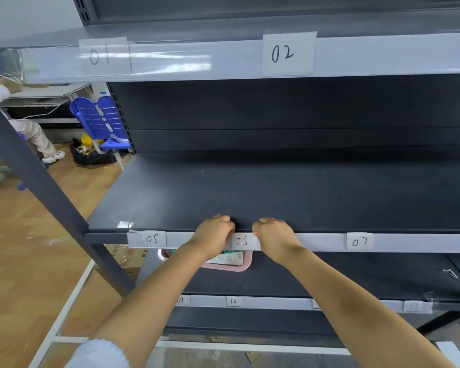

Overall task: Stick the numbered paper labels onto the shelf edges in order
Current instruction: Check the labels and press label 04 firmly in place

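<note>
Both hands, left hand (215, 233) and right hand (272, 235), fingers curled, pinch label 06 (241, 241) (blurred); they should press its corners flat along the shelf edge (322, 241).

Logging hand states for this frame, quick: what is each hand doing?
Left hand: fingers curled, pressing the left end of the 06 label.
Right hand: fingers curled, pressing its right end.

Blue chair (104, 120) by black bag (91, 156); pink basket (239, 265) on lower shelf.
</note>
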The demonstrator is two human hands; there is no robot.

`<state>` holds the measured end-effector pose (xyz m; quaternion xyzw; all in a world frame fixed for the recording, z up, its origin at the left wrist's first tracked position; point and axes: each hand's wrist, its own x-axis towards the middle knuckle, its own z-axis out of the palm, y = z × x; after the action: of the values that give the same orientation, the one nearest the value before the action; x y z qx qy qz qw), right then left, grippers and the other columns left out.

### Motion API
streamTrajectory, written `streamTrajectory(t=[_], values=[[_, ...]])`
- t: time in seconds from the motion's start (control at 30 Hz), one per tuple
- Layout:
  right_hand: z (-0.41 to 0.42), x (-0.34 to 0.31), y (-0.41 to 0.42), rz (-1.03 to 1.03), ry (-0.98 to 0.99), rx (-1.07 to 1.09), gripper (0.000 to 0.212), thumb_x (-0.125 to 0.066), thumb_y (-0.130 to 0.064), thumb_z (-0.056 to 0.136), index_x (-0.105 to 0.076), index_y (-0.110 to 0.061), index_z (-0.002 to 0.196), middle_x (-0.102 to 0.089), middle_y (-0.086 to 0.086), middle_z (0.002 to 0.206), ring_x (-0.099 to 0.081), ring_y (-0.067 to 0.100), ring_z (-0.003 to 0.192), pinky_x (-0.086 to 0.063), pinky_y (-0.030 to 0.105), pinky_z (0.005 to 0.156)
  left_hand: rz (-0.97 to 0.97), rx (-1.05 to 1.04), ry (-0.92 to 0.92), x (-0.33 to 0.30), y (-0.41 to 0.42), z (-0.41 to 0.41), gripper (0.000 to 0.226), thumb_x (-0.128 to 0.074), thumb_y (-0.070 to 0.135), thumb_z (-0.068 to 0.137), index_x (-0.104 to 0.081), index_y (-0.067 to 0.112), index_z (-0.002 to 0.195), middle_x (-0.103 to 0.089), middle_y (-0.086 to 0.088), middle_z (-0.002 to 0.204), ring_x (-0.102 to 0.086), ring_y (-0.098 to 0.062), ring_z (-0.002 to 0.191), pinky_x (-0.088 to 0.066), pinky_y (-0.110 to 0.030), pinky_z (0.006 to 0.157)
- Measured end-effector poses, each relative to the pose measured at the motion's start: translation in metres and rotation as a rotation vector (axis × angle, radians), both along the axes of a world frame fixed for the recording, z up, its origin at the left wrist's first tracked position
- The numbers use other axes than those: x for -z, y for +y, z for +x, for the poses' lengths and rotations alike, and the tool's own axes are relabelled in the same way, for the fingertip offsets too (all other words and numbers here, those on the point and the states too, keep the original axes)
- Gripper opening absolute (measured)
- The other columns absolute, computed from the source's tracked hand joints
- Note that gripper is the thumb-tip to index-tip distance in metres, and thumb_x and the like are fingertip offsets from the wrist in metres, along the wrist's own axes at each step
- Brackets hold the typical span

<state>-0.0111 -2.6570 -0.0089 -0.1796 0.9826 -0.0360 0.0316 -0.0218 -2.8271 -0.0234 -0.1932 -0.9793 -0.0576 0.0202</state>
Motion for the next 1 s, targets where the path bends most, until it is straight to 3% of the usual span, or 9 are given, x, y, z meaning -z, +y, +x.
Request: streamTrajectory(t=[0.1,0.27,0.4,0.5,0.6,1.0], values=[[0.001,0.001,-0.001,0.002,0.015,-0.015,0.025,-0.044,0.009,0.080,-0.040,-0.015,0.086,-0.037,0.000,0.079,-0.037,0.022,0.080,-0.025,0.025,0.072,0.000,-0.001,0.012,0.001,0.000,0.000,0.023,-0.039,0.004,0.092,-0.062,0.006,0.094,-0.057,-0.009,0.101,-0.051,-0.026,0.097,-0.037,-0.031,0.074],[0.001,0.000,-0.001,0.011,0.028,-0.010,0.025,-0.043,0.010,0.081,-0.043,-0.014,0.087,-0.036,0.001,0.080,-0.037,0.022,0.080,-0.029,0.025,0.073,0.001,-0.006,0.030,0.002,0.002,0.002,0.024,-0.041,0.003,0.090,-0.061,0.008,0.101,-0.056,-0.008,0.105,-0.051,-0.027,0.099,-0.032,-0.028,0.072],[0.001,0.004,0.008,-0.031,0.050,-0.006,0.020,-0.043,-0.003,0.091,-0.058,-0.008,0.103,-0.046,0.003,0.095,-0.048,0.023,0.094,-0.035,0.027,0.079,0.003,-0.009,0.052,0.000,0.008,0.005,0.026,-0.041,0.007,0.092,-0.060,0.010,0.110,-0.054,-0.006,0.110,-0.051,-0.027,0.103,-0.034,-0.030,0.077],[0.003,0.004,0.021,-0.076,0.057,0.019,0.026,-0.038,-0.014,0.098,-0.056,-0.010,0.116,-0.053,0.005,0.119,-0.050,0.023,0.111,-0.039,0.029,0.093,0.029,0.012,0.076,-0.004,0.022,0.005,0.027,-0.039,0.016,0.096,-0.060,0.008,0.112,-0.056,-0.006,0.113,-0.050,-0.026,0.107,-0.037,-0.032,0.085],[0.009,0.001,0.041,-0.080,0.072,0.048,0.031,-0.036,-0.017,0.099,-0.051,-0.011,0.126,-0.052,0.004,0.131,-0.050,0.023,0.118,-0.040,0.031,0.099,0.066,0.045,0.088,-0.010,0.045,0.008,0.028,-0.039,0.020,0.097,-0.058,0.006,0.113,-0.057,-0.006,0.116,-0.051,-0.026,0.108,-0.039,-0.033,0.087],[0.051,-0.009,0.156,-0.077,0.040,0.255,0.037,-0.036,-0.022,0.100,-0.040,-0.015,0.136,-0.047,0.001,0.138,-0.046,0.022,0.125,-0.039,0.030,0.099,0.042,0.140,0.000,-0.013,0.156,0.027,0.026,-0.039,0.022,0.098,-0.056,0.006,0.110,-0.055,-0.006,0.119,-0.048,-0.025,0.112,-0.043,-0.037,0.089]])
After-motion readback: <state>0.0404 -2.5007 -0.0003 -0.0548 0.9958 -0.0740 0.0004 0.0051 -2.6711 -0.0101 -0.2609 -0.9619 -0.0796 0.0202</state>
